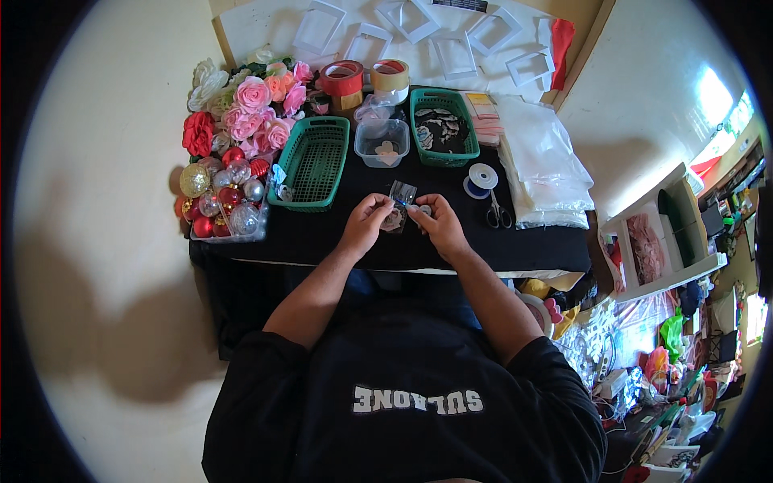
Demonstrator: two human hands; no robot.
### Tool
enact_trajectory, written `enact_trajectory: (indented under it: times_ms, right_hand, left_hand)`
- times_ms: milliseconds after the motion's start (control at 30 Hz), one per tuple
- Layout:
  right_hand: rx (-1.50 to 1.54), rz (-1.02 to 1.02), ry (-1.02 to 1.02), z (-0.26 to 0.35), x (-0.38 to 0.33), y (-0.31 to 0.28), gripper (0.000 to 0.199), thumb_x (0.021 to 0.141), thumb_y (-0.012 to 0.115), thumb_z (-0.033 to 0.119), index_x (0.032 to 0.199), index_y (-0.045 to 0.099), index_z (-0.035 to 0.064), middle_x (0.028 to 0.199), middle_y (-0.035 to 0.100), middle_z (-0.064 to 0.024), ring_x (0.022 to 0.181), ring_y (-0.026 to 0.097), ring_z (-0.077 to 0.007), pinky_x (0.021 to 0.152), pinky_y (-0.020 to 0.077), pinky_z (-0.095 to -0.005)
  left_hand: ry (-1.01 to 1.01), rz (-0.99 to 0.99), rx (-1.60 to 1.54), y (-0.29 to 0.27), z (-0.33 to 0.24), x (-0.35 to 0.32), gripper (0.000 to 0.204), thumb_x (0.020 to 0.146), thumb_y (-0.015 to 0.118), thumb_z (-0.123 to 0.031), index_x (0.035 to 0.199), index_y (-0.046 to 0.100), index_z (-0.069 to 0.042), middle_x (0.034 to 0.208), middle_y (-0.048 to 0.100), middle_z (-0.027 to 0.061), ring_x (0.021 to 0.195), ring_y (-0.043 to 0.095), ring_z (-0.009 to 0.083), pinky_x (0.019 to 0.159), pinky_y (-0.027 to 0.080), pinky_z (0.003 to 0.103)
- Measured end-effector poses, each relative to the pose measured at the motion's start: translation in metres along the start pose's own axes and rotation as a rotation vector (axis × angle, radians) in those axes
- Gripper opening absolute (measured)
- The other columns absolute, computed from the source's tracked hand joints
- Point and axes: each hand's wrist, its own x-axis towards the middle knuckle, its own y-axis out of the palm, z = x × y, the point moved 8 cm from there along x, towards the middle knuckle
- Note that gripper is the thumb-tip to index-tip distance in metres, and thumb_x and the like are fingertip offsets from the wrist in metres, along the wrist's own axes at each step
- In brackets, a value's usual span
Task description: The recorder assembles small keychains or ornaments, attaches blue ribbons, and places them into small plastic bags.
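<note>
While both hands meet over the black table, this is how things lie:

Left hand: the left hand pinches the left side of a small clear bag, fingers curled on it.
Right hand: the right hand grips the bag's right side, thumb and fingers closed on it.
Bag: held between the two hands just above the table, near its front edge; something small and pale shows inside, too small to tell what.
Near baskets: an empty green basket lies left of the hands; a second green basket with dark pieces lies behind and to the right.
Tub: a clear tub stands between the two baskets, a pale shape in it.
Tape: two rolls sit behind the tub.
Scissors: the scissors lie just right of the right hand, beside a white spool.
Flowers: pink, red and white flowers crowd the far left corner.
Baubles: shiny baubles fill a tray at the left edge.
Frames: white frames lie at the back.
Plastic: a stack of clear sheets lies at the right.
</note>
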Motion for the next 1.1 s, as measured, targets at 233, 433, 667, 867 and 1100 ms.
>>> enact_trajectory:
  times_ms: [233,433,667,867,1100]
  right_hand:
    - [-0.017,0.062,0.065,0.001,-0.001,0.003,0.027,0.101,0.073,0.026,0.113,0.062,0.0045,0.081,0.059,0.0041,0.07,0.052,-0.0045,0.062,0.0429,-0.021]
    - [-0.044,0.078,0.099,0.001,-0.002,0.003,0.027,0.101,0.072,0.029,0.109,0.064,0.0047,0.081,0.062,0.0029,0.071,0.055,-0.0048,0.063,0.0442,-0.021]
    - [-0.031,0.065,0.097,0.002,-0.003,0.002,0.026,0.102,0.072,0.03,0.108,0.065,0.0057,0.081,0.061,0.0036,0.07,0.054,-0.0048,0.064,0.0443,-0.0217]
    - [-0.027,0.08,0.089,0.001,-0.002,0.003,0.024,0.101,0.072,0.029,0.107,0.065,0.0066,0.08,0.06,0.0047,0.07,0.052,-0.0042,0.063,0.0426,-0.0214]
    - [0.016,0.108,0.102,-0.002,-0.002,0.002,0.023,0.099,0.074,0.028,0.098,0.061,0.0096,0.081,0.061,0.0042,0.068,0.053,-0.0044,0.061,0.043,-0.0209]
  left_hand:
    - [-0.026,0.034,0.021,0.003,-0.003,-0.002,0.014,0.105,0.062,-0.019,0.11,0.064,-0.005,0.098,0.064,-0.0001,0.091,0.062,0.0056,0.083,0.051,0.023]
    - [-0.051,0.036,0.083,0.006,-0.003,-0.004,0.016,0.105,0.062,-0.02,0.111,0.066,-0.005,0.099,0.065,-0.0005,0.091,0.061,0.0057,0.083,0.05,0.023]
    - [-0.031,-0.032,-0.045,-0.005,0.004,0.001,0.018,0.105,0.062,-0.02,0.114,0.065,-0.005,0.1,0.066,0.0008,0.092,0.063,0.0071,0.084,0.052,0.024]
    - [-0.031,0.0,0.035,-0.002,0.003,0.0,0.015,0.105,0.063,-0.018,0.112,0.065,-0.005,0.099,0.065,0.0005,0.091,0.062,0.0066,0.084,0.052,0.024]
    - [0.009,0.029,0.07,0.007,-0.007,-0.004,0.014,0.105,0.063,-0.017,0.111,0.065,-0.005,0.096,0.064,-0.0006,0.09,0.062,0.0053,0.081,0.052,0.023]
